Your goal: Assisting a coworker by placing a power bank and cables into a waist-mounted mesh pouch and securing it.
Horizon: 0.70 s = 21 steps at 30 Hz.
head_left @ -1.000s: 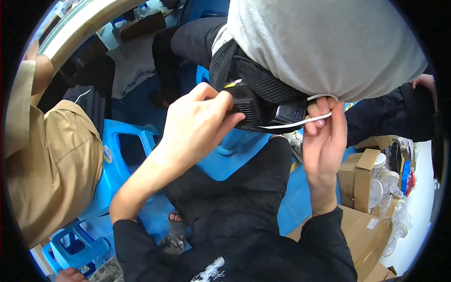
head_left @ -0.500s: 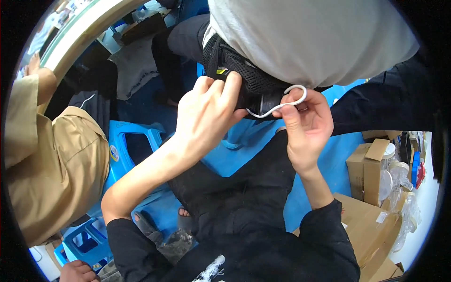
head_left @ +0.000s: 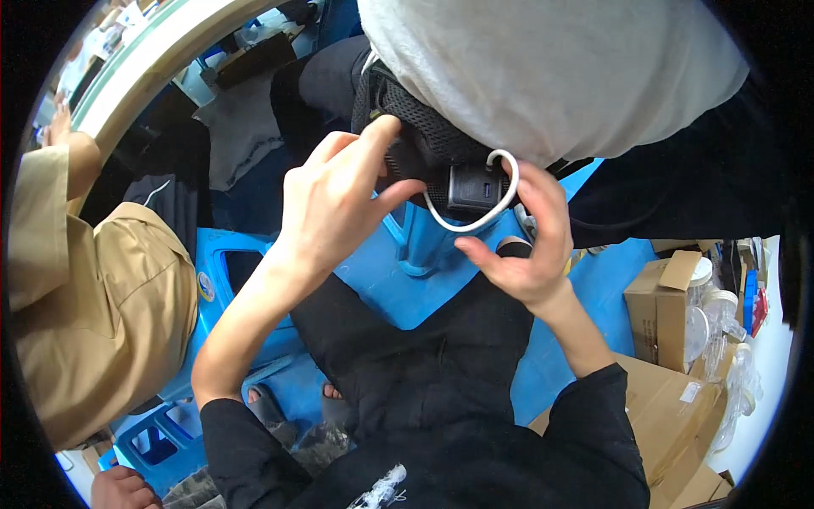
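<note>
A black mesh pouch (head_left: 432,127) hangs at the waist of a person in a white shirt (head_left: 551,76) in front of me. In its opening shows the end of a black boxy device (head_left: 473,188) with a small port. A white cable (head_left: 462,227) loops below and around that end. My left hand (head_left: 335,199) grips the pouch's left side, with its thumb by the cable's left end; some fingertips are hidden. My right hand (head_left: 534,242) is open at the right of the loop. Its thumb stands apart, and its forefinger is beside the cable.
At the left sits a person in tan clothing (head_left: 127,297), near blue plastic stools (head_left: 229,254). Cardboard boxes (head_left: 661,310) and clear plastic containers (head_left: 721,318) stand at the right. Another hand (head_left: 123,489) is at the lower left.
My right hand has let go of the cable and its fingers have spread. The cable now hangs in a wider loop, and the device's end shows. My left hand has shifted slightly left.
</note>
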Available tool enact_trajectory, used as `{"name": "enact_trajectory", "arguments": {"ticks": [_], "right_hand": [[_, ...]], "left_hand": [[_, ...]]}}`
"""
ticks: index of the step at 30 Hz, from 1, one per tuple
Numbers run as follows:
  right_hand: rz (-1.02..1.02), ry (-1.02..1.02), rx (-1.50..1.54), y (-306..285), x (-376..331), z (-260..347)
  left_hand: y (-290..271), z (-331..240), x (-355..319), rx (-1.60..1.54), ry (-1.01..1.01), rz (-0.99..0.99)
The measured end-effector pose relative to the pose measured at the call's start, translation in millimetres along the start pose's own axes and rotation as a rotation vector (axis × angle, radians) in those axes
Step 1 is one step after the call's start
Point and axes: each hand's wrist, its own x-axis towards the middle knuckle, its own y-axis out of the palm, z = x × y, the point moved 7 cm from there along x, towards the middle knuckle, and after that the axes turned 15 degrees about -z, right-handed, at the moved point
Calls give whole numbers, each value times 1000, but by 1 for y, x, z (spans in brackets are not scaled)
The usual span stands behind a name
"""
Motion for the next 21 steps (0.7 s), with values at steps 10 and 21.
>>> {"name": "enact_trajectory", "arguments": {"ticks": [10, 21], "right_hand": [[202, 220, -370, 4, -9, -6], [-30, 377, -183, 17, -18, -27]], "left_hand": [[2, 12, -2, -44, -19, -83], [9, -1, 2, -100, 327, 24]]}}
